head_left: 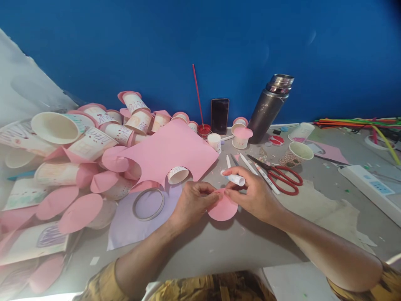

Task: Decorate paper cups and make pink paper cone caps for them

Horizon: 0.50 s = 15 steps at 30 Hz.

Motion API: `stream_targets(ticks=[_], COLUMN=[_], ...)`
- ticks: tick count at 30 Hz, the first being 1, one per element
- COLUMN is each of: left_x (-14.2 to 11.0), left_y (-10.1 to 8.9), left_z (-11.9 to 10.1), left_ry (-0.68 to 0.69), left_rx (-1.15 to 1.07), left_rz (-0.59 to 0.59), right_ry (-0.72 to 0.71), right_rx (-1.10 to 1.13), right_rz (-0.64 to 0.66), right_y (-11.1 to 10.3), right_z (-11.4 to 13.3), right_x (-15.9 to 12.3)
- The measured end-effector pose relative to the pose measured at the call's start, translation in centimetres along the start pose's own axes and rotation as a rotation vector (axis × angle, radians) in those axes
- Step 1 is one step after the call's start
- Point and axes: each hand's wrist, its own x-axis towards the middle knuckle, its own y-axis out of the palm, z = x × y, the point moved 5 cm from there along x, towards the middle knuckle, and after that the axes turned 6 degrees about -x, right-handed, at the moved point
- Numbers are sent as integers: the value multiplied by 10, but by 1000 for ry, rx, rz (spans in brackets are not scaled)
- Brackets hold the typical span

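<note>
Head view. Pink paper disc (223, 212) held over the grey tabletop (200, 255), in front of the wearer and between both hands. Plain pink, smooth, lower rim evenly curved; upper edge partly hidden by fingers. Broad face turned up toward the camera; outline roundish, so no clear long axis.

Left hand (193, 201): nearly closed, thumb and fingers pinching the disc's upper left edge. Right hand (255, 193): partly curled, thumb at the upper right edge, with a white marker (237, 179) tucked among its fingers. Marker's long axis runs left to right, sloping slightly down; thick white end points right.

Nearby: metal ring (133, 208) on a lilac sheet (123, 230) left; red-handled scissors (272, 169) right, blades pointing up-left.
</note>
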Motion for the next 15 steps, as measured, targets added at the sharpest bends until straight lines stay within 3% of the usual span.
stream_targets(ticks=[7, 15], left_x=[-1, -3], left_y=[3, 8], left_z=[-2, 0], left_ry=[13, -55], left_rx=[3, -21], left_rz=[22, 87], right_ry=[-71, -76], right_rx=[-57, -83], right_rz=[20, -114], right_y=[0, -4], right_z=[5, 9], right_x=[1, -1])
